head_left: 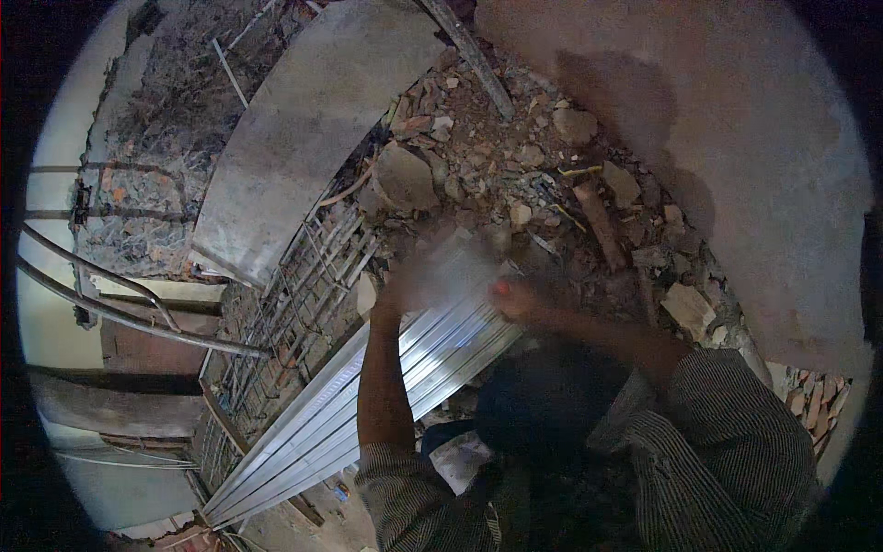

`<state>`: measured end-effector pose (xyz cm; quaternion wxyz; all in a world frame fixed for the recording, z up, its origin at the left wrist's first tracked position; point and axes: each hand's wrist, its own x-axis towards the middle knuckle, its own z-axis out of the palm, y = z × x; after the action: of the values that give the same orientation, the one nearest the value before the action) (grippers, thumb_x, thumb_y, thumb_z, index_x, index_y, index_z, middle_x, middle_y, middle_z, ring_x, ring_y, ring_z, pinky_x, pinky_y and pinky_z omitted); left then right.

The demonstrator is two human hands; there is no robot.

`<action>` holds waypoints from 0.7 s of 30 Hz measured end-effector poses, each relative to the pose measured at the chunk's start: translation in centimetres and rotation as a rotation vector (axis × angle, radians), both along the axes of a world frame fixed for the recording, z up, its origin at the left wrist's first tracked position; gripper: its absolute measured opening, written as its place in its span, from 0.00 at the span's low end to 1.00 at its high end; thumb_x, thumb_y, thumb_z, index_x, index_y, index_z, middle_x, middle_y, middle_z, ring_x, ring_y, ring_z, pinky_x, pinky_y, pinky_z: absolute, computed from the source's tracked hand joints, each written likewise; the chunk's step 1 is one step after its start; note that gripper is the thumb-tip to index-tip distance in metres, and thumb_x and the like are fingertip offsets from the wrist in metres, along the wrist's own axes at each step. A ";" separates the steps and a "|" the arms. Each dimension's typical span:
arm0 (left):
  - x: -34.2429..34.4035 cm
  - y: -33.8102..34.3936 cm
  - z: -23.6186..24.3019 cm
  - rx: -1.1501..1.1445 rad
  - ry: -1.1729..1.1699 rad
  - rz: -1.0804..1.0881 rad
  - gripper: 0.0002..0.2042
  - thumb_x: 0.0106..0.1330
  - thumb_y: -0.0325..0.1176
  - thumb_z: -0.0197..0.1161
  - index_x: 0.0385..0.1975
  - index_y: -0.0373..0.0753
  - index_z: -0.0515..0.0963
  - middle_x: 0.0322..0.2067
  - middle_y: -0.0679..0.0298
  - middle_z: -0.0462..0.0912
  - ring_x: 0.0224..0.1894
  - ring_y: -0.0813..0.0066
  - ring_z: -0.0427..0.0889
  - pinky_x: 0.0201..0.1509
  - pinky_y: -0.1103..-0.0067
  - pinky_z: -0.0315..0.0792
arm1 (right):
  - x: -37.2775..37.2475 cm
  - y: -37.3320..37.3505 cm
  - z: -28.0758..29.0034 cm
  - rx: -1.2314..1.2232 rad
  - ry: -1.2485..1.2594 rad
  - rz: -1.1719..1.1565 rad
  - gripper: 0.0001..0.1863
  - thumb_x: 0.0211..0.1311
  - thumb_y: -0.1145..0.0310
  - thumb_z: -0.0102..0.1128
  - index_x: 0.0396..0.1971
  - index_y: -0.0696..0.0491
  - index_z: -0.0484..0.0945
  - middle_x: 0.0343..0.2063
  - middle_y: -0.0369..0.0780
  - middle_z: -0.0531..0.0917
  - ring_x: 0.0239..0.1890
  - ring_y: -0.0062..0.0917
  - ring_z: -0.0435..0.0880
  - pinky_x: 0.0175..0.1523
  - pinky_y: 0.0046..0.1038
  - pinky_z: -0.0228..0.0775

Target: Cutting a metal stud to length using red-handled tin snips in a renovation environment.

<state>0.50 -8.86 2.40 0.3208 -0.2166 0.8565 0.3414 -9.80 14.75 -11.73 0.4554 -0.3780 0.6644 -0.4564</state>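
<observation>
Long silver ribbed metal strips (355,419) lie side by side diagonally, running from the lower left up to my hands, their upper end hazy. My left hand (397,293) is at the left side of that end, its fingers too blurred to read. My right hand (521,302) is at the right side of the same end, closed around a small red thing (499,289) that I cannot make out. Dark clothing on my legs shows below the strips.
Broken rubble (474,147) lies ahead. At the left are a steel bar grid (299,294), a large grey slab (303,110) and bent pipes (138,308). A broad plastered surface (782,166) fills the right, and a diagonal pole (474,51) lies at the top.
</observation>
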 end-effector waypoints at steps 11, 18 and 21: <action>-0.2 3.1 5.2 -0.124 0.178 0.135 0.24 0.44 0.39 0.73 0.41 0.33 0.79 0.36 0.54 0.84 0.33 0.71 0.80 0.41 0.70 0.74 | -3.4 0.7 6.0 0.095 -0.436 0.282 0.21 0.68 0.46 0.51 0.34 0.52 0.75 0.26 0.31 0.75 0.27 0.17 0.74 0.33 0.23 0.68; -0.1 4.6 6.6 -0.055 0.417 0.205 0.33 0.48 0.41 0.72 0.56 0.35 0.72 0.39 0.49 0.83 0.38 0.63 0.82 0.44 0.69 0.75 | -2.0 -0.4 6.8 -0.042 -0.611 0.092 0.21 0.66 0.49 0.56 0.27 0.54 0.77 0.19 0.34 0.77 0.24 0.18 0.75 0.31 0.26 0.68; -0.1 4.7 6.9 -0.115 0.410 0.183 0.31 0.50 0.42 0.71 0.54 0.34 0.73 0.39 0.48 0.83 0.38 0.58 0.83 0.44 0.68 0.75 | -1.7 -0.2 5.9 0.159 -0.368 0.027 0.20 0.66 0.50 0.55 0.26 0.53 0.78 0.19 0.33 0.76 0.22 0.17 0.73 0.29 0.25 0.67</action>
<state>0.42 -4.16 9.29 0.0949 -0.2374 0.8987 0.3564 -11.47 14.52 -5.81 0.6037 -0.2598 0.5986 -0.4580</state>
